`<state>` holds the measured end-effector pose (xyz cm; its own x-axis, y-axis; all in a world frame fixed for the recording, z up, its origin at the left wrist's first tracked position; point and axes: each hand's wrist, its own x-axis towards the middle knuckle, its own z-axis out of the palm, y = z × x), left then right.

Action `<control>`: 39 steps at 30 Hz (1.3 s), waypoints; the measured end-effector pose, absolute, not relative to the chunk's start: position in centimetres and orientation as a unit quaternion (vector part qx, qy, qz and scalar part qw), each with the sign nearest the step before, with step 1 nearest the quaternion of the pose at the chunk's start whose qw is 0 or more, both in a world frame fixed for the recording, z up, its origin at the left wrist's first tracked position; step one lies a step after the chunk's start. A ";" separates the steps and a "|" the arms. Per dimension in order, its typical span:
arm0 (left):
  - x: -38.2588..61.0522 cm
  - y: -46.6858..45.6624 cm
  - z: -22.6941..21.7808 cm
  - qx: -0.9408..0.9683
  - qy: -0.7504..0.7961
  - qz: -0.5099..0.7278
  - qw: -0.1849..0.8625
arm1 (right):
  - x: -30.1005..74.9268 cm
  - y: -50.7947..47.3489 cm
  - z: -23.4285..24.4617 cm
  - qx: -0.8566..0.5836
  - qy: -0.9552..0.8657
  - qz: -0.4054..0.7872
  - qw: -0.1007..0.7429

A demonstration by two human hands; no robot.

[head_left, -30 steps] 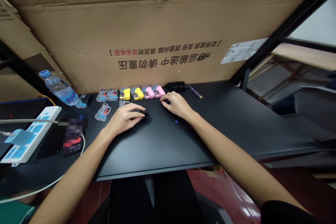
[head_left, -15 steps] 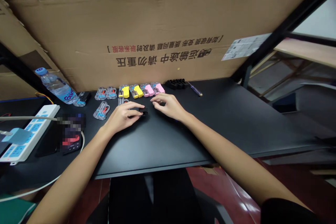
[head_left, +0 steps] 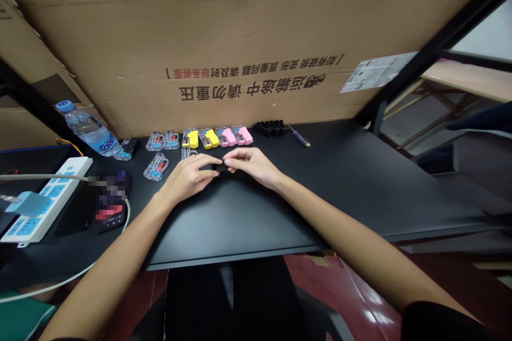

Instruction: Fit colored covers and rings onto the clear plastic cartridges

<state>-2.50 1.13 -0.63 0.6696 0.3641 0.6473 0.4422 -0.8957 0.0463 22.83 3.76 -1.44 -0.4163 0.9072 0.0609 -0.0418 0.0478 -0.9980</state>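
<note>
at the far left lie a bottle (head_left: 86, 128) and a power strip (head_left: 48, 197). the left hand (head_left: 188, 177) rests on the table (head_left: 320, 192), thumb and forefinger closed on a small black part (head_left: 221, 168). the right hand (head_left: 253, 165) pinches its other end. the part sits low over the table, just in front of a row of clips (head_left: 218, 137). it looks like light, stiff plastic, small enough to slip, so best pinched by its ends. a screwdriver (head_left: 298, 137) lies further right.

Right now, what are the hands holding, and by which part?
A small black piece, pinched from both sides: left hand on its left end, right hand on its right end. Too small to identify.
</note>
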 end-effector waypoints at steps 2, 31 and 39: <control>-2.4 1.0 -0.6 -0.915 -0.224 -0.329 0.067 | 22.8 3.8 -1.5 -0.363 -0.609 0.582 0.398; -1.9 1.0 -0.6 -0.862 -0.236 -0.449 -0.003 | 22.5 3.4 -0.8 -0.399 -0.526 0.620 0.424; -1.4 0.6 -0.7 -0.800 -0.341 -0.492 -0.053 | 22.7 3.4 -1.5 -0.322 -0.703 0.489 0.403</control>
